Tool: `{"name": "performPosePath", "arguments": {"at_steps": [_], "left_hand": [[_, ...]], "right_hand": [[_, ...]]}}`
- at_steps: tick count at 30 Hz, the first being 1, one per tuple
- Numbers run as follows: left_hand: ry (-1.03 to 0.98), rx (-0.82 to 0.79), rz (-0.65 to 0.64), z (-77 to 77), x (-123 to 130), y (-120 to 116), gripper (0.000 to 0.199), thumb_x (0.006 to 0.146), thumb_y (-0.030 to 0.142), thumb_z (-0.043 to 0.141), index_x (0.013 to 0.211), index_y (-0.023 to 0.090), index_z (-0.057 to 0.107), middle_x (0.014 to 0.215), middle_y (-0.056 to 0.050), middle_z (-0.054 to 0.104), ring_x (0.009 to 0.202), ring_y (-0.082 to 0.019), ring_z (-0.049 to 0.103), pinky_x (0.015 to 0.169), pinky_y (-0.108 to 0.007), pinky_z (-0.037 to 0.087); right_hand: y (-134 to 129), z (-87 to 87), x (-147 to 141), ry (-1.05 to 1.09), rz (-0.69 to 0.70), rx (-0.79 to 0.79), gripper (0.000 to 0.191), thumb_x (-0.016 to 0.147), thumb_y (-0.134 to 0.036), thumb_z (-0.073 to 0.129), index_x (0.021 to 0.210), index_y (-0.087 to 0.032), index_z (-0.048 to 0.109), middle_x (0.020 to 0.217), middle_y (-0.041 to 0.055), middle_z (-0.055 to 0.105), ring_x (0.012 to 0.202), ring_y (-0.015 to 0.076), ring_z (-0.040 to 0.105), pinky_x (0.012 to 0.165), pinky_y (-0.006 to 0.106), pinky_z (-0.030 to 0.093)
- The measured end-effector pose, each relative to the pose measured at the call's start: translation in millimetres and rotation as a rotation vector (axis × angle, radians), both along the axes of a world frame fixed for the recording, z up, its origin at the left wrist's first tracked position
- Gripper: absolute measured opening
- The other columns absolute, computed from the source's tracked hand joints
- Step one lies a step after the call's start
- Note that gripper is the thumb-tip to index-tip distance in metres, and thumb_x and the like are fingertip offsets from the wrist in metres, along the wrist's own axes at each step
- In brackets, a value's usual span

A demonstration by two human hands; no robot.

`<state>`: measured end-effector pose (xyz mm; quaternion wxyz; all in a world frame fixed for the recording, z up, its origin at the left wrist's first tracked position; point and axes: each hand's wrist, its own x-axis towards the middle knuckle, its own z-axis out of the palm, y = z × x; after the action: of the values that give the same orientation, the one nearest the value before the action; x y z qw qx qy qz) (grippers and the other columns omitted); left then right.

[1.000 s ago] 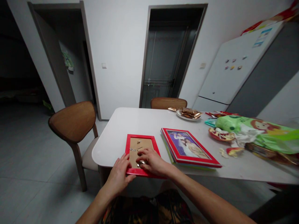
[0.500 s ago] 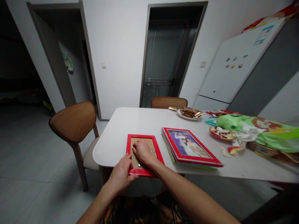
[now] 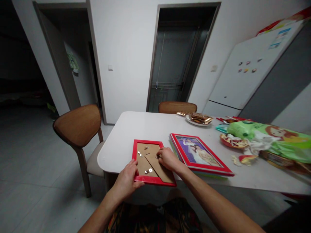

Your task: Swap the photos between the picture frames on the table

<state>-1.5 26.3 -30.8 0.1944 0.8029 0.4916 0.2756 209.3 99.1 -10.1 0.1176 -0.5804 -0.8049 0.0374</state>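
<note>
One red frame (image 3: 150, 163) lies partly beneath the right hand (image 3: 169, 158).

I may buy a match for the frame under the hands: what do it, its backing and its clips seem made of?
Frame: possibly plastic or painted wood, semi-gloss; smooth, even red with faint sheen leaves it open.
Backing: probably fibreboard or stiff card, matte; flat, dull tan.
Clips: likely metal, shiny; silvery with bright glints.
</note>
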Motion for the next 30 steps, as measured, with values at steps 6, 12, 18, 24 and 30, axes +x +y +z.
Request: {"name": "performPosePath", "arguments": {"at_steps": [6,12,18,24,30], "left_hand": [[0.015,0.002,0.010,2.7,0.2,0.3,0.028,0.053,0.018,0.072,0.069,0.019,0.050,0.122,-0.014,0.046,0.117,-0.026,0.038,0.096,-0.040,0.033],[-0.025,0.007,-0.005,-0.1,-1.5,1.2,0.028,0.053,0.017,0.073,0.067,0.019,0.049,0.121,-0.013,0.048,0.118,-0.026,0.037,0.095,-0.041,0.034],[-0.083,-0.020,0.008,-1.7,-0.7,2.4,0.027,0.051,0.015,0.072,0.066,0.020,0.050,0.122,-0.011,0.047,0.118,-0.026,0.036,0.096,-0.042,0.033],[-0.082,-0.013,0.016,-2.2,1.2,-0.2,0.031,0.052,0.014,0.071,0.077,0.019,0.053,0.125,-0.012,0.044,0.120,-0.026,0.034,0.097,-0.041,0.031],[-0.286,-0.067,0.090,8.5,8.0,0.7,0.040,0.062,0.016,0.061,0.100,0.020,0.050,0.120,-0.008,0.049,0.113,-0.022,0.043,0.095,-0.038,0.033]], "right_hand": [[0.0,-4.6,4.3,-0.007,-0.024,0.056,0.027,0.070,-0.007,0.040,0.076,-0.014,0.066,0.082,0.0096,0.062,0.081,0.0172,0.051,0.075,0.025,0.034],[-4.3,-8.4,4.3,0.060,-0.031,0.108,0.027,0.076,-0.012,0.039,0.086,-0.013,0.064,0.088,0.0099,0.060,0.085,0.0166,0.050,0.075,0.024,0.035],[-38.0,-3.3,-9.2,0.087,0.025,0.065,0.034,0.074,-0.041,0.048,0.094,-0.017,0.061,0.088,0.0082,0.057,0.082,0.0177,0.050,0.072,0.025,0.035],[-38.7,-1.1,-16.3,0.195,-0.022,0.041,0.037,0.067,-0.028,0.054,0.102,-0.017,0.058,0.088,0.0077,0.057,0.084,0.0172,0.051,0.073,0.024,0.036],[-37.3,25.2,-18.1,0.251,-0.025,0.088,0.033,0.065,-0.027,0.054,0.095,-0.015,0.062,0.090,0.0082,0.059,0.082,0.0178,0.052,0.073,0.025,0.038]]}}
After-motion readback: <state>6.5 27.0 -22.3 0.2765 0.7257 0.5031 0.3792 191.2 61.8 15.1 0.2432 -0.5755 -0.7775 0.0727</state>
